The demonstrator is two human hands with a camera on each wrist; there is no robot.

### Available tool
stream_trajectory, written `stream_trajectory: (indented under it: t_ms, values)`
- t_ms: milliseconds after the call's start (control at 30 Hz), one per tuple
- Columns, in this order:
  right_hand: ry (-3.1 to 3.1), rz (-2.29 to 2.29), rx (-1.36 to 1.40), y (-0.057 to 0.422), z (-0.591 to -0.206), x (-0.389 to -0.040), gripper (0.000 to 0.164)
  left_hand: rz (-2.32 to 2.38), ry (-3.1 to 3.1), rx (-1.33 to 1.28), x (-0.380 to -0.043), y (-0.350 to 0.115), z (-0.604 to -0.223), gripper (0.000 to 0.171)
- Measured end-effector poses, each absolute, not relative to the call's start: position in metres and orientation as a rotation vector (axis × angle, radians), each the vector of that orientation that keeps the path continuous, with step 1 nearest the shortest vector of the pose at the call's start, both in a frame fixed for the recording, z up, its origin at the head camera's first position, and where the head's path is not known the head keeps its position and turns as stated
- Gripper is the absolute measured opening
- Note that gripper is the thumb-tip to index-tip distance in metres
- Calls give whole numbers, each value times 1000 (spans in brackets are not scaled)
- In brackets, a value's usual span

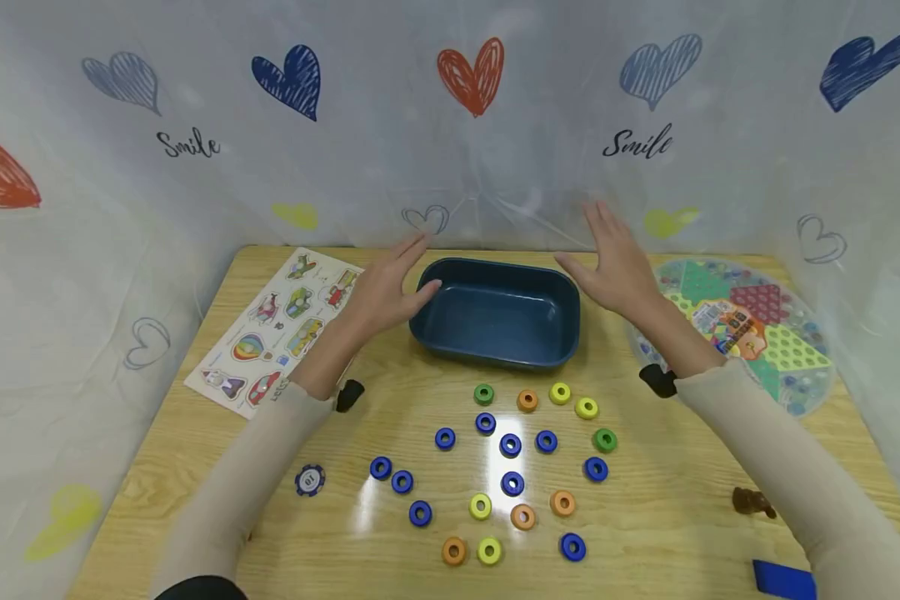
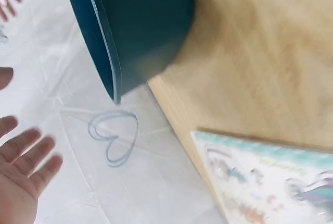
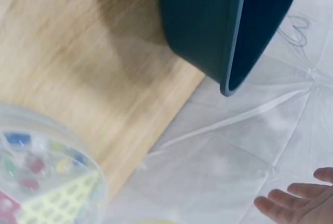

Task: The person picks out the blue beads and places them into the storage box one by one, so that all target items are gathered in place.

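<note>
A dark teal rectangular bin [image 1: 498,317] with nothing in it stands at the back middle of the table. My left hand [image 1: 386,287] is spread at its left end, the thumb overlapping the rim in the head view. On the other side, my right hand [image 1: 617,271] is raised with straight fingers, just off the bin's right end. Both hands hold nothing. The left wrist view shows the left palm [image 2: 23,174] beside the bin, and the right wrist view shows the right fingers [image 3: 299,200] apart from its wall. In front of the bin lie several small rings, including a blue ring [image 1: 510,455].
A picture puzzle board [image 1: 228,354] lies at the left, a round game board [image 1: 787,342] at the right. A poker chip [image 1: 310,480], a small brown figure [image 1: 752,502] and a blue block [image 1: 783,579] lie nearer the front. A heart-printed sheet [image 1: 390,158] hangs behind the table.
</note>
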State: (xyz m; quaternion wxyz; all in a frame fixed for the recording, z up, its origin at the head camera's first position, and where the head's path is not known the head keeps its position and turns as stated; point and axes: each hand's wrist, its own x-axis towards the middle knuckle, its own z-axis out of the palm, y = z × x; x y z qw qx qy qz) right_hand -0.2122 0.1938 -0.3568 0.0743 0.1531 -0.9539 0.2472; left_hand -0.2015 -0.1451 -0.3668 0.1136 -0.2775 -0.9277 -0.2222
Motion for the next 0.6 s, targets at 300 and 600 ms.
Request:
stream_trajectory:
  t_ms: [300,600]
  values:
    - [-2770,1563,228,210,-376,-184,67,-1165,-2491,-1060,-134,-161,-385,35]
    - [-2611,2083,-25,208,-407,-162,59,-1588,-2684,-1095,-81,-156,-417,34]
